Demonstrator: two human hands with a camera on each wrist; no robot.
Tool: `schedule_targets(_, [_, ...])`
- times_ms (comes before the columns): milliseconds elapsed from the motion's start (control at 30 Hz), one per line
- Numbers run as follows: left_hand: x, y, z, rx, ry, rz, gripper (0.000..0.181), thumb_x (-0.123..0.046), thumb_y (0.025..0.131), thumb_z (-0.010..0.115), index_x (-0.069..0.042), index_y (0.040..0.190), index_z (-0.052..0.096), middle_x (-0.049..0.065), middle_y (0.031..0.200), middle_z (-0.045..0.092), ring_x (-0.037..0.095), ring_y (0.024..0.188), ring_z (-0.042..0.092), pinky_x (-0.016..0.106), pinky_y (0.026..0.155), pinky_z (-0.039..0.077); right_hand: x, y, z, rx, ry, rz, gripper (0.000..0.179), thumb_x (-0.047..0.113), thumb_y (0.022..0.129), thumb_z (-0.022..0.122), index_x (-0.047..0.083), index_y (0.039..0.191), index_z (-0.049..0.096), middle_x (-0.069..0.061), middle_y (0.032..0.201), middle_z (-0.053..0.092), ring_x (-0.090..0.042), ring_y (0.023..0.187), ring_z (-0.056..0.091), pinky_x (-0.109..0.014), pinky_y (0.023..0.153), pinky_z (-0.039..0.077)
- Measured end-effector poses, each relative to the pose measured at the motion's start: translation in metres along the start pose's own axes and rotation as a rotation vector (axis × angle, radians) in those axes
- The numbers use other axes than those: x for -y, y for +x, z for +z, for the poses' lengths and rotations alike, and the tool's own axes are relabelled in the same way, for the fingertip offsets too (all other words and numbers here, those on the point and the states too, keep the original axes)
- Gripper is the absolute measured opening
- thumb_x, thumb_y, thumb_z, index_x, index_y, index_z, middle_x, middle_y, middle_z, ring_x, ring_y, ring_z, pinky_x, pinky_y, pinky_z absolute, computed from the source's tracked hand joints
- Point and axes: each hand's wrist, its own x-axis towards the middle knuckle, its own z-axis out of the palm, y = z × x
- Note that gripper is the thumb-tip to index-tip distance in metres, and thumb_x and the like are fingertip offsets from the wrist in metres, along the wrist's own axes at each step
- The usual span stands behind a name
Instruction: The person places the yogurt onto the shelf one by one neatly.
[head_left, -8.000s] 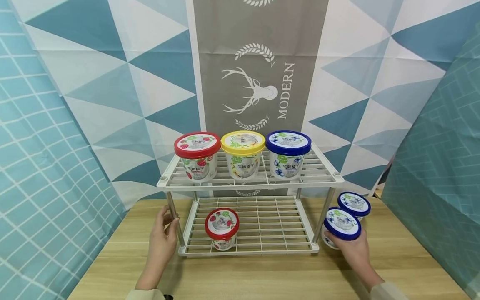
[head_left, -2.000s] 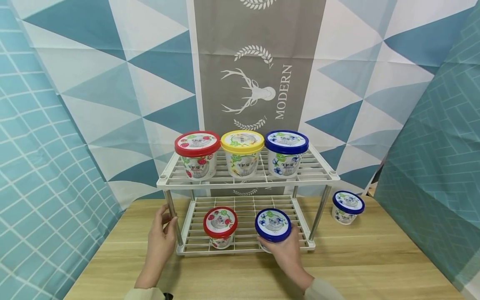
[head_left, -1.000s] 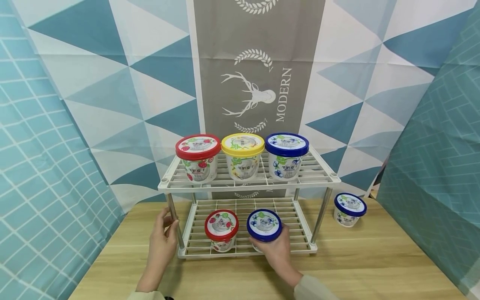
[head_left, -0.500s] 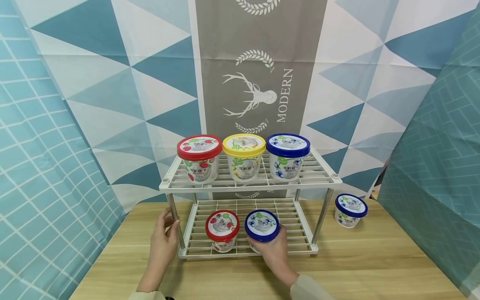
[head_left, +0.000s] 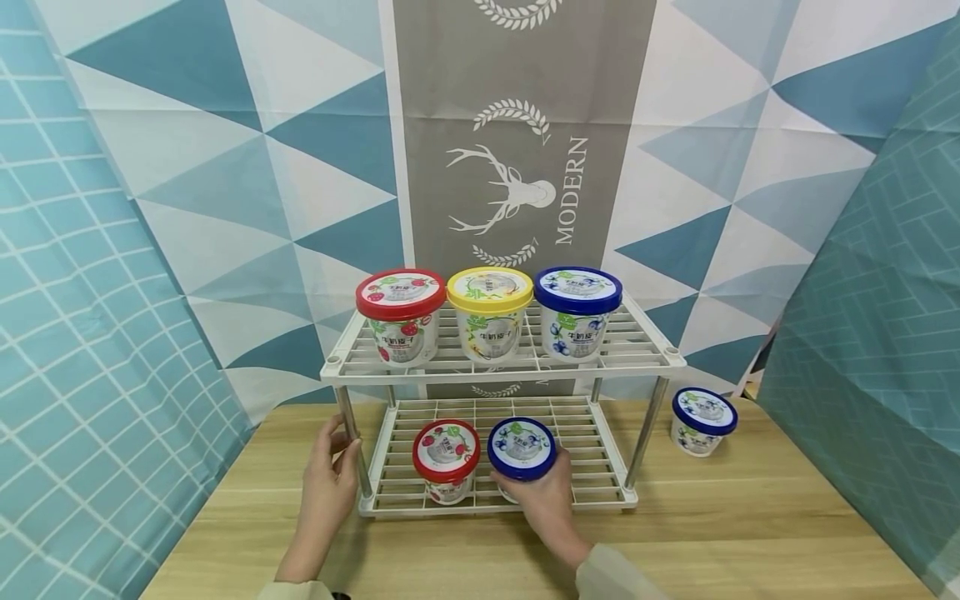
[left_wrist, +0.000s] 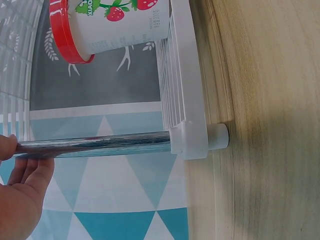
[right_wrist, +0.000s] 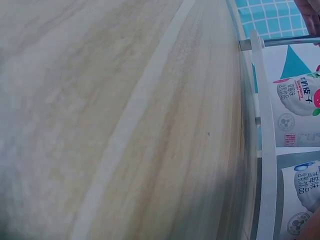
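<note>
My right hand [head_left: 546, 498] grips a blue-lidded tub [head_left: 522, 448] from its right side, on the lower shelf of a white two-tier rack [head_left: 502, 377]. A small gap separates it from a red-lidded tub [head_left: 447, 458] to its left; both stand upright. Only part of the blue-lidded tub's printed wall [right_wrist: 307, 187] shows in the right wrist view. With thumb and fingers on opposite sides, my left hand [head_left: 330, 483] pinches the rack's front left metal post [left_wrist: 100, 145].
On the upper shelf stand a red-lidded tub [head_left: 405, 321], a yellow-lidded tub [head_left: 491, 317] and a blue-lidded tub [head_left: 577, 317]. Another blue-lidded tub [head_left: 703, 422] stands on the wooden table [head_left: 750, 517], right of the rack. A patterned cloth [head_left: 675, 125] hangs behind.
My right hand has brought the blue-lidded tub from the table at the right onto the lower shelf, then shifted it slightly left towards the red-lidded tub. My left hand keeps its place on the post.
</note>
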Motion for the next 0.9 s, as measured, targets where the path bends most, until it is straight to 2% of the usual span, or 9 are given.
schedule_targets(200, [0.000,0.001,0.000,0.000,0.002,0.001,0.041,-0.001,0.094,0.051,-0.006,0.133,0.040,0.014,0.109,0.057,0.004,0.095,0.052,-0.008,0.079,0.038,0.000,0.000,0.002,-0.014,-0.019,-0.015,0.104,0.031,0.050,0.092,-0.002,0.131,0.035,-0.020,0.123,0.051,-0.036,0.115,0.051,-0.052,0.102,0.043])
schedule_targets(467, [0.001,0.001,0.000,-0.009,0.019,0.025,0.041,0.001,0.094,0.051,-0.003,0.133,0.040,0.016,0.107,0.057,0.023,0.099,0.056,-0.005,0.081,0.040,-0.002,0.000,0.007,-0.019,-0.032,-0.030,0.105,0.032,0.050,0.092,-0.003,0.131,0.035,-0.020,0.122,0.051,-0.036,0.114,0.051,-0.052,0.102,0.043])
schedule_targets(667, [0.000,0.000,0.000,-0.018,0.018,0.046,0.040,0.002,0.093,0.051,-0.001,0.132,0.041,0.018,0.106,0.059,0.029,0.100,0.058,0.004,0.084,0.048,-0.003,-0.001,0.010,-0.032,-0.054,-0.047,0.104,0.032,0.049,0.092,-0.004,0.128,0.036,-0.020,0.120,0.051,-0.036,0.112,0.051,-0.053,0.100,0.044])
schedule_targets(800, [-0.002,0.000,0.000,-0.026,0.013,0.049,0.040,0.002,0.092,0.052,-0.001,0.131,0.041,0.017,0.105,0.059,0.026,0.098,0.058,-0.005,0.081,0.040,-0.003,-0.002,0.011,-0.041,-0.066,-0.057,0.103,0.032,0.049,0.093,-0.004,0.128,0.036,-0.020,0.119,0.051,-0.035,0.111,0.052,-0.052,0.099,0.045])
schedule_targets(900, [-0.002,-0.001,0.000,-0.025,0.009,0.050,0.040,0.001,0.093,0.052,-0.001,0.131,0.041,0.017,0.106,0.059,0.024,0.097,0.057,-0.007,0.080,0.038,-0.002,-0.002,0.011,-0.044,-0.062,-0.057,0.103,0.031,0.049,0.093,-0.004,0.127,0.036,-0.020,0.118,0.051,-0.035,0.111,0.052,-0.052,0.099,0.045])
